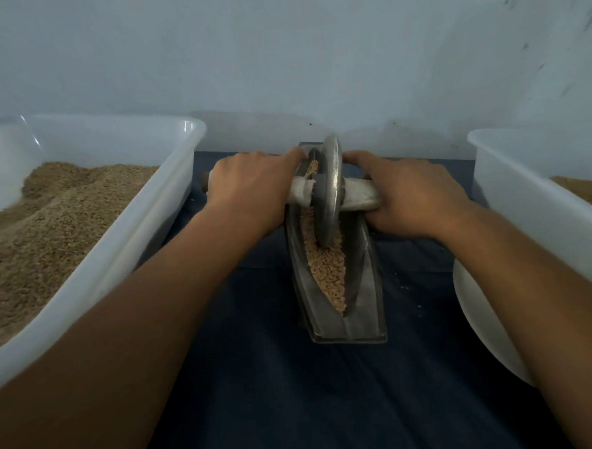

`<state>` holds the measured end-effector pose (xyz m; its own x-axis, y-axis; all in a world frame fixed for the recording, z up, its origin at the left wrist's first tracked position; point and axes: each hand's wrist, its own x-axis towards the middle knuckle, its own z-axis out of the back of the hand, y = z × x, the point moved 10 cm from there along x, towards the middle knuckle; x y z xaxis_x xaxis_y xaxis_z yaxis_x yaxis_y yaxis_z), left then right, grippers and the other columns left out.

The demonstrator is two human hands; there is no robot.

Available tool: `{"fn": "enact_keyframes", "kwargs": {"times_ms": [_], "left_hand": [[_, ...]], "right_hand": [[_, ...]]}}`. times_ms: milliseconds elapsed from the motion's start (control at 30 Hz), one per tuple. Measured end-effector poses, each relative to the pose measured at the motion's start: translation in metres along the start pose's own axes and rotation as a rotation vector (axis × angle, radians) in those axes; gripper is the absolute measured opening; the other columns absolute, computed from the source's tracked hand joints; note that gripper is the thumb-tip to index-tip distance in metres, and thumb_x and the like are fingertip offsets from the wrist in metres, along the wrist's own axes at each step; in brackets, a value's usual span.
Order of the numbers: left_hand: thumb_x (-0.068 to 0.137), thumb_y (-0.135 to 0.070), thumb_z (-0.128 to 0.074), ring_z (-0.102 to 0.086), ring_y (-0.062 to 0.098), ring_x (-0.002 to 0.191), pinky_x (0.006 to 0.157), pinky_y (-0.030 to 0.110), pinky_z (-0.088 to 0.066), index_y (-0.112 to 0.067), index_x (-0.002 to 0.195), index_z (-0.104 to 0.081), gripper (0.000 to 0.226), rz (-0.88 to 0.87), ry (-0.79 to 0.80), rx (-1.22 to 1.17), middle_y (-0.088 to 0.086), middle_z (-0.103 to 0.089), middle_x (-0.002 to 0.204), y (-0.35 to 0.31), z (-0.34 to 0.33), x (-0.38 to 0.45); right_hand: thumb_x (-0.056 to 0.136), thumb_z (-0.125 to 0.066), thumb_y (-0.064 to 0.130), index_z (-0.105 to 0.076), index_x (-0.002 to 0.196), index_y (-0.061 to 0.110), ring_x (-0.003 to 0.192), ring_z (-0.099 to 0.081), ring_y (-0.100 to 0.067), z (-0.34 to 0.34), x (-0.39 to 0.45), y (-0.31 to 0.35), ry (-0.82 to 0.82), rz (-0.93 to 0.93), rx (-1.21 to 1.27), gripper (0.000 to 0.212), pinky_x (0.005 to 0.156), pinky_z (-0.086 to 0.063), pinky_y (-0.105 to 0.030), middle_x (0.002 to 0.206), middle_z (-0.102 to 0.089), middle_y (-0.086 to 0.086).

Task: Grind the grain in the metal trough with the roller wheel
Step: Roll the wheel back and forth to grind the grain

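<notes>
A boat-shaped metal trough [363,289] lies lengthwise on a dark blue cloth, holding tan cracked grain [326,267]. A grey metal roller wheel [330,191] stands upright in the trough's far half, its rim down in the grain. A cloth-wrapped axle handle [358,195] runs through the wheel to both sides. My left hand [248,189] grips the left end of the handle. My right hand [413,197] grips the right end. Both arms reach forward from the near edge.
A large white plastic tub [170,210] full of tan grain stands at the left. Another white tub [527,205] with some grain stands at the right. A white bowl [477,314] sits under my right forearm. A pale wall rises close behind.
</notes>
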<state>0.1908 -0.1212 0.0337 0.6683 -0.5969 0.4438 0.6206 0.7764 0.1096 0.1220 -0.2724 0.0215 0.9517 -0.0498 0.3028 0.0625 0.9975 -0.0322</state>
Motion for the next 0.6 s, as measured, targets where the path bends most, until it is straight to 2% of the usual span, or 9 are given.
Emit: {"fn": "enact_keyframes", "kwargs": {"times_ms": [233, 333, 467, 600], "left_hand": [[0.082, -0.026, -0.070, -0.062, 0.032, 0.093, 0.065, 0.039, -0.037, -0.044, 0.137, -0.038, 0.066, 0.017, 0.064, -0.048, -0.001, -0.054, 0.090, 0.0004, 0.0012, -0.0041], [0.082, -0.028, -0.070, -0.062, 0.033, 0.095, 0.067, 0.040, -0.039, -0.045, 0.137, -0.038, 0.066, 0.019, 0.066, -0.063, 0.002, -0.061, 0.100, 0.0009, 0.0020, -0.0039], [0.083, -0.031, -0.071, -0.062, 0.032, 0.095, 0.067, 0.040, -0.040, -0.045, 0.138, -0.038, 0.066, 0.016, 0.061, -0.072, 0.002, -0.062, 0.101, 0.0009, 0.0026, -0.0043], [0.081, -0.031, -0.072, -0.062, 0.032, 0.096, 0.068, 0.040, -0.039, -0.046, 0.137, -0.039, 0.066, 0.030, 0.059, -0.082, 0.002, -0.062, 0.101, 0.0024, 0.0024, -0.0042]], "right_hand": [[0.079, -0.065, 0.044, -0.023, 0.139, 0.056, 0.087, -0.066, -0.029, 0.0019, -0.0033, 0.0094, 0.011, 0.021, -0.012, 0.074, 0.061, -0.045, -0.034, 0.101, -0.070, 0.000], [0.079, -0.064, 0.044, -0.027, 0.138, 0.057, 0.091, -0.066, -0.030, 0.0015, -0.0034, 0.0090, 0.016, 0.004, -0.002, 0.070, 0.062, -0.041, -0.034, 0.105, -0.070, 0.001], [0.078, -0.066, 0.043, -0.032, 0.137, 0.058, 0.100, -0.066, -0.030, 0.0030, -0.0024, 0.0075, 0.007, -0.017, 0.067, 0.070, 0.068, -0.050, -0.038, 0.114, -0.070, 0.003], [0.078, -0.068, 0.040, -0.032, 0.136, 0.059, 0.100, -0.066, -0.027, 0.0037, -0.0018, 0.0077, 0.011, -0.018, 0.091, 0.071, 0.069, -0.053, -0.038, 0.114, -0.071, 0.006]]}}
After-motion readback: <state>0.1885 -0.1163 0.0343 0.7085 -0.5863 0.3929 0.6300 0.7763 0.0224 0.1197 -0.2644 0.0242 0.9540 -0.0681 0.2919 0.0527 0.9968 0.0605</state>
